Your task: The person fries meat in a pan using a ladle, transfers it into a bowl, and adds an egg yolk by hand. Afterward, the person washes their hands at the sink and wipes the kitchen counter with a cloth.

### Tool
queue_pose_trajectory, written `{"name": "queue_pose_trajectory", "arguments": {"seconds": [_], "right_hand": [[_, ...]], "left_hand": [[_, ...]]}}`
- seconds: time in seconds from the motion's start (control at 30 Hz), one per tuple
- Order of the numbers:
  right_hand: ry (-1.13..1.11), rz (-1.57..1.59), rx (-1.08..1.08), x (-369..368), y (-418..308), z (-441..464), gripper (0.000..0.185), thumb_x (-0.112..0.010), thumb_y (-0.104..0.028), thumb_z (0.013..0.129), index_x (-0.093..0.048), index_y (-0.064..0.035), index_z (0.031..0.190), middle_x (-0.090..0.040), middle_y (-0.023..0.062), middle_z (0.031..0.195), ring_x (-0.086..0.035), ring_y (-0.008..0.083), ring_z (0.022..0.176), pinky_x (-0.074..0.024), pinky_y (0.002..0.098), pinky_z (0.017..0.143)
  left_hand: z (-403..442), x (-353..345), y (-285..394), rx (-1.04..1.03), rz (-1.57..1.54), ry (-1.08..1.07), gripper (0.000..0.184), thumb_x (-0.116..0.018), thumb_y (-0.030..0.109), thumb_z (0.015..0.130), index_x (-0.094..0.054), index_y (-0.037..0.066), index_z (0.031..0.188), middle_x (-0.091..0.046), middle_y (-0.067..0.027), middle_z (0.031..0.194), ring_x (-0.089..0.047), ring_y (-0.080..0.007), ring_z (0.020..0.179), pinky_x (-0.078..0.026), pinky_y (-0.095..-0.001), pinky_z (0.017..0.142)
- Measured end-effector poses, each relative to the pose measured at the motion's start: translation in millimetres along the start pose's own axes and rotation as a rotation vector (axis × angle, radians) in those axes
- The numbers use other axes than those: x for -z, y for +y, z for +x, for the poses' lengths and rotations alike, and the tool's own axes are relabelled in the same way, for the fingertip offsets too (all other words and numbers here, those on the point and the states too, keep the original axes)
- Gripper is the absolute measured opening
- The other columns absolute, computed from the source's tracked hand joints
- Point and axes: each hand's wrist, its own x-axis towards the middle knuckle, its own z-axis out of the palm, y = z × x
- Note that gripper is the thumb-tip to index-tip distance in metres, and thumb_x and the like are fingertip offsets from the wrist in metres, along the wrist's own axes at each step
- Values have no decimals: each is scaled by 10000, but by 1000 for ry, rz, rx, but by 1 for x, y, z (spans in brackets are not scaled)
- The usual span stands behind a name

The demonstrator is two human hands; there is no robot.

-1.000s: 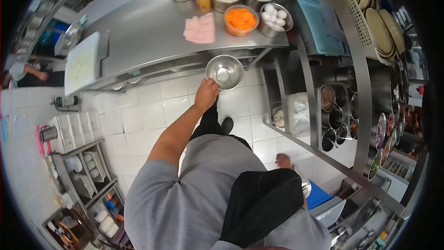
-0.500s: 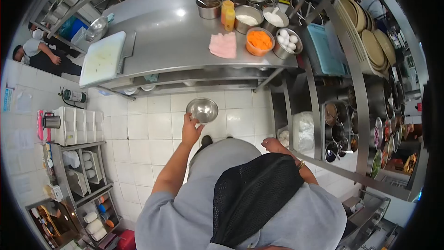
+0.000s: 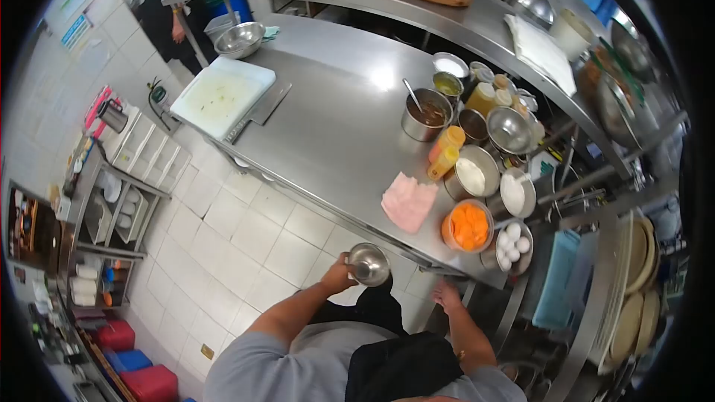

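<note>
A steel counter (image 3: 328,97) stands above a tiled floor (image 3: 284,257), a white cutting board (image 3: 227,93) at its left end. The person's left hand (image 3: 339,275) is clamped on the side of a metal bowl (image 3: 370,264), small, round and silvery, its shiny inside facing up, just off the counter's near edge. Further right, past a pink cloth (image 3: 410,202), the right hand (image 3: 447,295) hangs apart, fingers loose.

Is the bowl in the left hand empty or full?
Empty: the steel bowl in the left hand shows only bare, shiny metal inside.
</note>
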Motion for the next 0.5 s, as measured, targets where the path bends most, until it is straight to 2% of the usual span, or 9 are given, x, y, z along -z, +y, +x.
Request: {"name": "queue_pose_trajectory", "arguments": {"seconds": [0.03, 0.1, 0.13, 0.17, 0.23, 0.3, 0.37, 0.4, 0.5], "right_hand": [[-18, -18, 3, 5, -2, 29, 345, -642, -375, 1087, -661, -114, 1311, -689, 92, 1143, -706, 246, 948, -610, 385, 802], [77, 210, 125, 24, -7, 85, 361, -641, -403, 1099, -658, -103, 1299, -679, 71, 1115, -694, 219, 913, -609, 368, 795], [114, 147, 226, 32, 2, 120, 377, -613, -371, 1115, -654, -68, 1336, -714, 109, 1236, -735, 264, 1008, -624, 452, 869], [176, 36, 297, 36, -2, 132, 378, -613, -370, 1115, -654, -68, 1338, -714, 110, 1239, -736, 266, 1011, -623, 454, 871], [325, -230, 396, 37, -11, 137, 379, -612, -369, 1115, -652, -68, 1342, -714, 112, 1245, -736, 269, 1017, -622, 457, 876], [382, -388, 443, 34, -14, 137, 380, -611, -368, 1115, -651, -68, 1346, -714, 115, 1251, -737, 272, 1023, -621, 461, 881], [420, -517, 483, 32, -14, 133, 382, -610, -367, 1116, -650, -68, 1350, -715, 117, 1257, -738, 275, 1029, -620, 465, 886], [435, -578, 504, 30, -13, 131, 382, -609, -366, 1116, -650, -68, 1352, -715, 118, 1260, -738, 276, 1032, -619, 467, 888], [451, -726, 558, 31, -9, 126, 384, -608, -364, 1116, -648, -69, 1359, -715, 122, 1269, -739, 281, 1040, -617, 473, 895]], "left_hand": [[18, -17, 5, 15, -2, 20, 383, -962, 205, 760, -835, 143, 1116, -462, -260, 1583, -619, -461, 1341, -539, -494, 1147], [49, -53, 17, -53, -62, 8, 354, -945, 205, 774, -827, 119, 1096, -468, -240, 1583, -646, -465, 1297, -547, -491, 1127], [59, -66, 30, -71, -38, 26, 320, -929, 219, 796, -819, 105, 1074, -455, -238, 1595, -671, -465, 1256, -552, -488, 1112], [70, -82, 33, -58, -47, 55, 320, -929, 219, 796, -819, 105, 1074, -455, -238, 1595, -671, -465, 1256, -552, -488, 1112], [86, -111, 39, -29, -109, -31, 298, -913, 229, 813, -809, 87, 1054, -453, -243, 1602, -689, -455, 1219, -556, -491, 1101], [100, -132, 43, -31, -112, -46, 290, -904, 230, 822, -804, 77, 1048, -456, -245, 1604, -699, -449, 1198, -559, -494, 1094], [118, -155, 36, -175, -118, -49, 292, -893, 223, 827, -811, 87, 1072, -475, -247, 1590, -694, -446, 1198, -562, -507, 1087], [128, -165, 28, -175, -72, -104, 365, -889, 216, 827, -813, 134, 1174, -470, -258, 1603, -682, -441, 1239, -563, -509, 1091], [139, -165, 45, -247, -109, -67, 450, -882, 200, 829, -782, 148, 1265, -553, -245, 1540, -670, -442, 1270, -564, -506, 1090]]}}
